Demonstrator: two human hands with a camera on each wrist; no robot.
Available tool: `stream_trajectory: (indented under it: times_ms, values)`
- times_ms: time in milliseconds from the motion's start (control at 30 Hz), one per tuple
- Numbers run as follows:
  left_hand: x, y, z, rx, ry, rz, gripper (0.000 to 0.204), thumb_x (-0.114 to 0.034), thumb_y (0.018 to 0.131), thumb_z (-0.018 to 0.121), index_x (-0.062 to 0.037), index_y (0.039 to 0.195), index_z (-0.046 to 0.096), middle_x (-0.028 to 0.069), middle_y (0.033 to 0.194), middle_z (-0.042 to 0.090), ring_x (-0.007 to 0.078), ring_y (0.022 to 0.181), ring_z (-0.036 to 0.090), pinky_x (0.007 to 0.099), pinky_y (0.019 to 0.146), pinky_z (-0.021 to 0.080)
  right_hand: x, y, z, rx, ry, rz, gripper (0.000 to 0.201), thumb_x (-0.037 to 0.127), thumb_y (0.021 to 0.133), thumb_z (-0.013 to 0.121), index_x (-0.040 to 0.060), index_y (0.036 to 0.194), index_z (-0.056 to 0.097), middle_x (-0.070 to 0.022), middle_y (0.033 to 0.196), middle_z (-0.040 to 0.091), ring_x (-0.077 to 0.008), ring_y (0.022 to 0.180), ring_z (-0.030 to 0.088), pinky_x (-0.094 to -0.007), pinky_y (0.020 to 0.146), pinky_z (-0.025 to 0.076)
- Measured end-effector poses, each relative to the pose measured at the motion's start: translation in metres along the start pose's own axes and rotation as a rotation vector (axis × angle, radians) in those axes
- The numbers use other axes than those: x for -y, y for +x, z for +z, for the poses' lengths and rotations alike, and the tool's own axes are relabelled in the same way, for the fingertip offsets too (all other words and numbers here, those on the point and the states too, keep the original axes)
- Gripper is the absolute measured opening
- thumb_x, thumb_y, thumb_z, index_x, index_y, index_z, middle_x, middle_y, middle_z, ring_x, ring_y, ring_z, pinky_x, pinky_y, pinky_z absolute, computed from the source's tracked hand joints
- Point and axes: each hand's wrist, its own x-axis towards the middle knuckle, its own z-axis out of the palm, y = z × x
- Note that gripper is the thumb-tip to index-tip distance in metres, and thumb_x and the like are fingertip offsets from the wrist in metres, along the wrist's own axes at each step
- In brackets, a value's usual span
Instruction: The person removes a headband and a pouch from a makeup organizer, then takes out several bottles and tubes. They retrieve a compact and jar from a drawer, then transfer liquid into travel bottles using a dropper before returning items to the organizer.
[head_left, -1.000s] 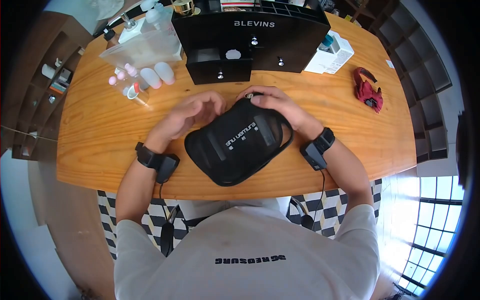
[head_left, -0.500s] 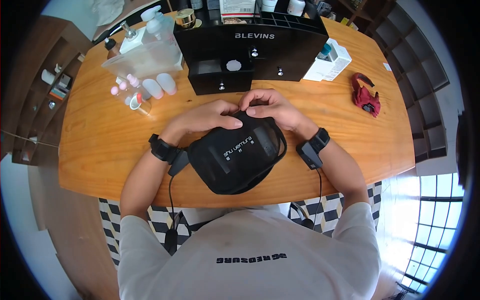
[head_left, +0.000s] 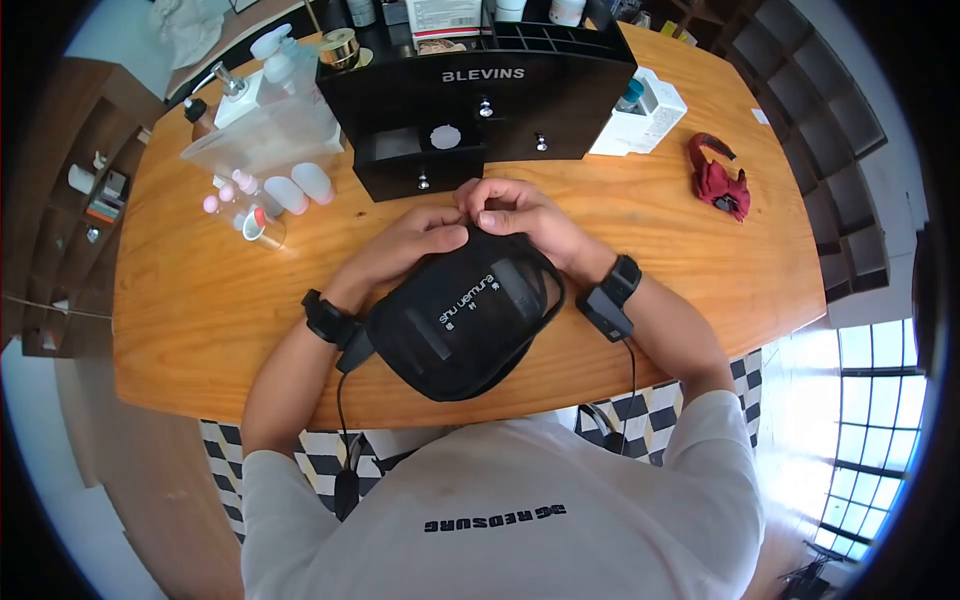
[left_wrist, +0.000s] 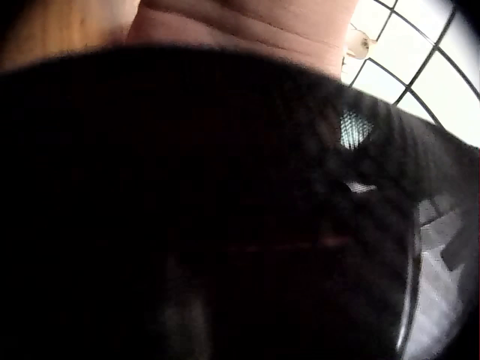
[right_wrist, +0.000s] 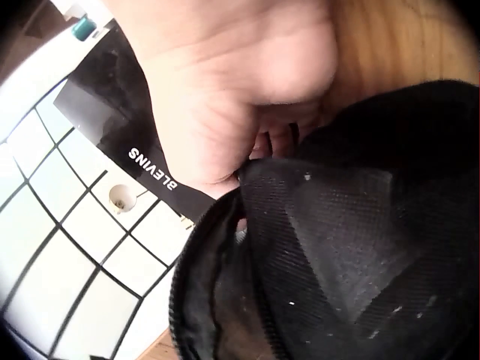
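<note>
A black mesh zip pouch [head_left: 455, 335] with white "shu uemura" lettering lies tilted in front of the person's body. At its far edge my left hand [head_left: 400, 245] grips the rim, thumb on top and fingers behind it. My right hand [head_left: 535, 225] pinches the same far edge just to the right, its fingertips close to the left ones. In the right wrist view, a toothed zipper edge [right_wrist: 175, 292] stands apart from the mesh side, leaving a gap. Dark pouch fabric [left_wrist: 187, 187] fills most of the left wrist view and hides the left fingers.
A black BLEVINS organizer [head_left: 560, 80] with a pulled-out drawer [head_left: 400, 175] stands just beyond the hands. Several small bottles [head_left: 285, 195] and a clear bin [head_left: 270, 140] are at left. On the wooden table [head_left: 740, 270], a white box [head_left: 650, 120] and a red bow headband [head_left: 720, 190] sit right.
My left hand has come from beside the pouch onto its far edge, close to the right hand. The pouch has shifted slightly toward the body, and the right hand still pinches its edge.
</note>
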Motion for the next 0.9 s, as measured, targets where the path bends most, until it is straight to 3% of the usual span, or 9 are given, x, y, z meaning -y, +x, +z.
stream_trajectory:
  times_ms: [67, 167, 267, 433, 567, 633, 900]
  values:
    - [-0.003, 0.004, 0.010, -0.135, 0.069, 0.000, 0.036, -0.040, 0.095, 0.071, -0.0038, 0.094, 0.067, -0.0041, 0.086, 0.062, 0.0037, 0.078, 0.057, 0.0216, 0.068, 0.044, -0.002, -0.003, -0.004, -0.031, 0.092, 0.071, 0.015, 0.015, 0.094, 0.074, 0.0037, 0.095, 0.064, -0.0035, 0.110, 0.056, -0.0158, 0.101, 0.059, -0.0299, 0.091, 0.049]
    - [0.004, 0.010, 0.006, -0.069, 0.095, 0.030, 0.034, -0.037, 0.096, 0.070, -0.0067, 0.082, 0.063, -0.0061, 0.078, 0.058, 0.0027, 0.072, 0.053, 0.0212, 0.064, 0.040, -0.003, -0.001, -0.014, 0.041, 0.285, 0.111, 0.008, 0.006, 0.092, 0.073, 0.0039, 0.094, 0.066, -0.0014, 0.110, 0.059, -0.0148, 0.102, 0.062, -0.0279, 0.092, 0.049]
    - [0.000, 0.008, 0.010, -0.079, 0.109, 0.008, 0.034, -0.035, 0.097, 0.069, -0.0082, 0.078, 0.059, -0.0070, 0.075, 0.056, 0.0019, 0.070, 0.051, 0.0216, 0.062, 0.038, -0.007, -0.001, -0.022, 0.083, 0.313, 0.124, 0.010, 0.009, 0.092, 0.074, 0.0043, 0.094, 0.066, -0.0012, 0.108, 0.059, -0.0153, 0.101, 0.062, -0.0280, 0.091, 0.049]
    - [-0.001, 0.004, 0.013, -0.125, 0.085, 0.010, 0.033, -0.033, 0.098, 0.068, -0.0072, 0.080, 0.062, -0.0071, 0.075, 0.057, 0.0017, 0.069, 0.051, 0.0216, 0.062, 0.039, -0.017, -0.004, -0.040, 0.027, 0.411, 0.099, 0.030, 0.020, 0.095, 0.076, -0.0009, 0.115, 0.068, -0.0060, 0.118, 0.066, -0.0158, 0.105, 0.064, -0.0318, 0.096, 0.051]
    - [0.007, 0.001, 0.007, -0.166, 0.078, 0.064, 0.030, -0.030, 0.100, 0.066, -0.0063, 0.082, 0.065, -0.0066, 0.075, 0.059, 0.0010, 0.067, 0.052, 0.0204, 0.060, 0.039, -0.016, -0.006, -0.039, -0.047, 0.288, 0.090, 0.035, 0.024, 0.097, 0.074, -0.0022, 0.118, 0.067, -0.0061, 0.119, 0.067, -0.0155, 0.107, 0.065, -0.0323, 0.097, 0.052]
    - [0.008, -0.002, 0.005, -0.190, 0.074, 0.075, 0.030, -0.030, 0.100, 0.066, -0.0062, 0.082, 0.065, -0.0065, 0.074, 0.059, 0.0010, 0.066, 0.052, 0.0202, 0.059, 0.039, -0.012, -0.008, -0.030, -0.224, 0.121, 0.063, 0.040, 0.028, 0.100, 0.071, -0.0037, 0.123, 0.064, -0.0072, 0.121, 0.067, -0.0155, 0.110, 0.065, -0.0329, 0.100, 0.051]
    - [0.008, -0.015, -0.001, -0.285, -0.013, 0.114, 0.026, -0.028, 0.100, 0.067, -0.0052, 0.087, 0.068, -0.0052, 0.076, 0.063, 0.0025, 0.066, 0.058, 0.0192, 0.060, 0.043, 0.000, -0.017, -0.015, -0.213, -0.018, 0.109, 0.046, 0.036, 0.103, 0.065, -0.0029, 0.128, 0.062, -0.0075, 0.124, 0.066, -0.0131, 0.111, 0.064, -0.0289, 0.097, 0.053]
